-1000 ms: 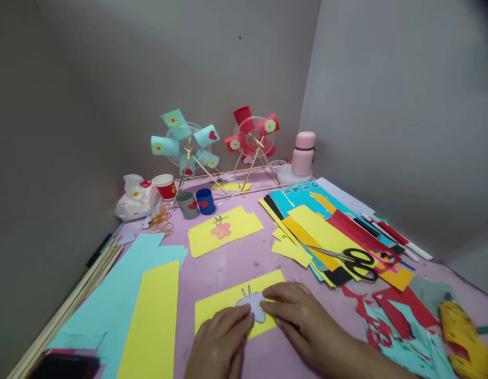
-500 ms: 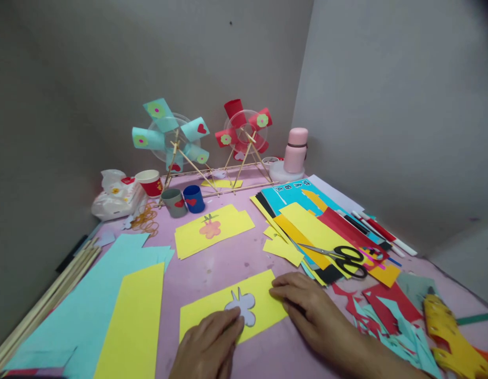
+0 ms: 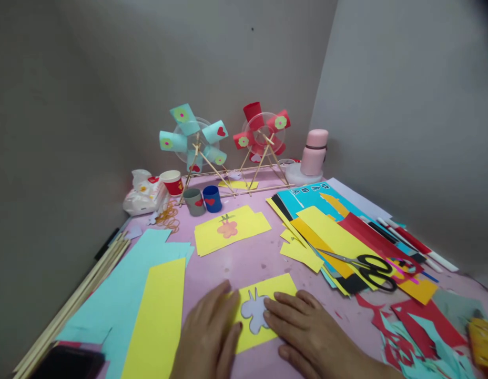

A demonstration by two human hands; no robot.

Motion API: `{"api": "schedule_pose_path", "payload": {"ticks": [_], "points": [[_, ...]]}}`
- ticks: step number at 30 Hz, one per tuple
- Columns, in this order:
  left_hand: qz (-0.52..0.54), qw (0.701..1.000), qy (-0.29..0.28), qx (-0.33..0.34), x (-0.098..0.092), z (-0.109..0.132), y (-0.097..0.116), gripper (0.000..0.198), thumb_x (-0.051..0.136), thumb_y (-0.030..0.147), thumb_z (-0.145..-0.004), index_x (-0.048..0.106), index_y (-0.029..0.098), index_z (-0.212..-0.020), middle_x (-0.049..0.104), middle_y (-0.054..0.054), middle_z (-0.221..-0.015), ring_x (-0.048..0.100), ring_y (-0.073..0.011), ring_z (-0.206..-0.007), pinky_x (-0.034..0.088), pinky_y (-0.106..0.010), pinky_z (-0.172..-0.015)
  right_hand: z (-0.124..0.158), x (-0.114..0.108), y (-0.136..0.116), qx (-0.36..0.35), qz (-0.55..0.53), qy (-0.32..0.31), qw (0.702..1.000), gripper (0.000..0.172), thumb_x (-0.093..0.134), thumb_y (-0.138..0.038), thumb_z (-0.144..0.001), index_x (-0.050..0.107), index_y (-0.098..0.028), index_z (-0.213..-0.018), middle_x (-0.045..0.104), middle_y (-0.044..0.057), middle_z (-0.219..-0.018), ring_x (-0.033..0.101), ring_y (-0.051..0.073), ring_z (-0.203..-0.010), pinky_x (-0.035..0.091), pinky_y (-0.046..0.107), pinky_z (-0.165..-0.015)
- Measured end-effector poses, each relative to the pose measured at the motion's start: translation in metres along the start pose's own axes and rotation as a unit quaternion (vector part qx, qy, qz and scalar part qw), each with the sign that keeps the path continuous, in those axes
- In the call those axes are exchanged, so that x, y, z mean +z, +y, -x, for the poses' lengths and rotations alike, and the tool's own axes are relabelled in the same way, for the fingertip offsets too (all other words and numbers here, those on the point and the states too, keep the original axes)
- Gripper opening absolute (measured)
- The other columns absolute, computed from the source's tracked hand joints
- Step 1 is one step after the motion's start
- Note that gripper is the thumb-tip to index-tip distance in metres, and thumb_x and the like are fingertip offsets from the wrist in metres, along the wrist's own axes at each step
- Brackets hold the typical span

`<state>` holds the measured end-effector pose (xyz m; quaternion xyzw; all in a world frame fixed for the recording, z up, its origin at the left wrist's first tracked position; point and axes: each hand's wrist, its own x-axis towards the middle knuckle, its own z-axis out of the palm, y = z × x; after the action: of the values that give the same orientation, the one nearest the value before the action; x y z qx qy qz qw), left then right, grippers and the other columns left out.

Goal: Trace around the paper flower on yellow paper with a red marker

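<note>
A yellow paper sheet (image 3: 277, 287) lies on the pink table (image 3: 244, 260) near the front edge, with a pale lavender flower cutout (image 3: 254, 311) on it. My left hand (image 3: 210, 334) lies flat on the sheet's left part, fingers stretched out beside the cutout. My right hand (image 3: 307, 331) rests flat on the sheet's right part, fingertips touching the cutout's right edge. Neither hand holds anything.
Black scissors (image 3: 366, 263) lie on a stack of coloured paper (image 3: 331, 226) to the right. Light blue and yellow sheets (image 3: 149, 295) and wooden sticks (image 3: 78, 295) lie left. Two paper-cup wheels (image 3: 194, 139), small cups (image 3: 204, 200), a pink bottle (image 3: 315, 152) and paper scraps (image 3: 409, 331) surround.
My left hand has slid forward and flattened over the sheet's left side. My right hand has come back to the cutout's right edge. The camera view shifted.
</note>
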<state>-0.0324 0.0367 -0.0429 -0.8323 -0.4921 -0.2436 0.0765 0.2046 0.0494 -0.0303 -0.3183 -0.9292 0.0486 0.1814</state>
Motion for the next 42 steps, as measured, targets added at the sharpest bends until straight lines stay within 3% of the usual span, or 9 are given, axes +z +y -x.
{"api": "schedule_pose_path", "payload": {"ticks": [6, 11, 14, 19, 25, 29, 37, 39, 42], "points": [[0.041, 0.989, -0.076, -0.121, -0.012, -0.017, -0.007, 0.024, 0.055, 0.033, -0.084, 0.061, 0.02, -0.103, 0.063, -0.005, -0.087, 0.06, -0.0236, -0.081, 0.052, -0.041, -0.071, 0.001, -0.003, 0.0, -0.008, 0.03, -0.011, 0.999, 0.035, 0.049, -0.032, -0.089, 0.059, -0.019, -0.12, 0.061, 0.004, -0.126, 0.061, 0.026, -0.109, 0.05, 0.039, -0.083], [0.093, 0.978, -0.101, -0.156, -0.014, -0.019, -0.006, 0.011, 0.057, 0.029, -0.081, 0.057, 0.021, -0.089, 0.06, -0.005, -0.092, 0.057, -0.024, -0.087, 0.049, -0.041, -0.075, -0.001, -0.003, 0.0, -0.018, 0.026, -0.025, 0.999, 0.036, 0.052, -0.026, -0.086, 0.059, -0.016, -0.119, 0.061, 0.007, -0.126, 0.061, 0.028, -0.109, 0.05, 0.042, -0.083], [0.106, 0.971, -0.121, -0.174, -0.014, -0.019, -0.008, 0.019, 0.056, 0.033, -0.081, 0.057, 0.021, -0.095, 0.061, -0.005, -0.091, 0.057, -0.0261, -0.086, 0.047, -0.044, -0.075, 0.0, -0.004, 0.0, -0.012, 0.016, 0.002, 1.0, 0.032, 0.053, -0.026, -0.086, 0.062, -0.017, -0.115, 0.064, 0.007, -0.123, 0.062, 0.027, -0.107, 0.05, 0.04, -0.082], [0.165, 0.94, -0.17, -0.244, -0.023, -0.024, -0.002, 0.008, 0.054, 0.029, -0.078, 0.052, 0.021, -0.079, 0.059, -0.004, -0.083, 0.056, -0.0248, -0.082, 0.043, -0.039, -0.074, 0.005, 0.0, -0.001, 0.018, -0.021, 0.083, 0.996, 0.022, 0.058, -0.029, -0.085, 0.065, -0.023, -0.104, 0.067, 0.005, -0.12, 0.063, 0.022, -0.105, 0.048, 0.034, -0.086], [0.39, 0.835, -0.182, -0.343, -0.034, -0.028, 0.009, 0.019, 0.047, 0.04, -0.085, 0.056, 0.023, -0.082, 0.065, 0.001, -0.08, 0.06, -0.0205, -0.078, 0.043, -0.029, -0.07, 0.0, 0.01, -0.006, 0.067, -0.089, 0.142, 0.984, 0.028, 0.063, -0.021, -0.08, 0.059, -0.019, -0.107, 0.07, 0.005, -0.104, 0.063, 0.021, -0.093, 0.048, 0.033, -0.081], [0.478, 0.764, -0.149, -0.407, -0.033, -0.024, 0.01, 0.022, 0.055, 0.042, -0.081, 0.062, 0.022, -0.086, 0.066, 0.002, -0.078, 0.06, -0.02, -0.078, 0.045, -0.028, -0.069, -0.003, 0.013, -0.008, 0.085, -0.123, 0.115, 0.982, 0.038, 0.06, -0.019, -0.08, 0.055, -0.019, -0.117, 0.066, 0.007, -0.102, 0.06, 0.022, -0.092, 0.048, 0.036, -0.08], [0.646, 0.563, -0.088, -0.508, -0.039, -0.017, 0.016, 0.037, 0.069, 0.042, -0.071, 0.066, 0.02, -0.1, 0.074, -0.004, -0.094, 0.067, -0.0233, -0.09, 0.05, -0.032, -0.077, 0.004, 0.015, -0.005, 0.089, -0.145, 0.069, 0.983, 0.035, 0.058, -0.018, -0.082, 0.052, -0.022, -0.116, 0.058, 0.01, -0.117, 0.052, 0.025, -0.107, 0.044, 0.04, -0.09], [0.665, 0.547, -0.106, -0.498, -0.039, -0.017, 0.013, 0.039, 0.072, 0.039, -0.069, 0.066, 0.019, -0.102, 0.075, -0.005, -0.091, 0.068, -0.0222, -0.085, 0.051, -0.031, -0.074, 0.004, 0.014, -0.005, 0.084, -0.145, 0.07, 0.983, 0.035, 0.056, -0.015, -0.083, 0.05, -0.02, -0.116, 0.058, 0.011, -0.116, 0.052, 0.025, -0.108, 0.044, 0.041, -0.091], [0.647, 0.579, -0.145, -0.476, -0.038, -0.016, 0.006, 0.04, 0.074, 0.038, -0.068, 0.066, 0.019, -0.101, 0.075, -0.004, -0.091, 0.068, -0.0194, -0.079, 0.051, -0.029, -0.072, 0.003, 0.013, -0.007, 0.108, -0.168, 0.076, 0.977, 0.033, 0.052, -0.011, -0.083, 0.049, -0.018, -0.115, 0.059, 0.011, -0.112, 0.053, 0.024, -0.106, 0.045, 0.042, -0.09]]}}
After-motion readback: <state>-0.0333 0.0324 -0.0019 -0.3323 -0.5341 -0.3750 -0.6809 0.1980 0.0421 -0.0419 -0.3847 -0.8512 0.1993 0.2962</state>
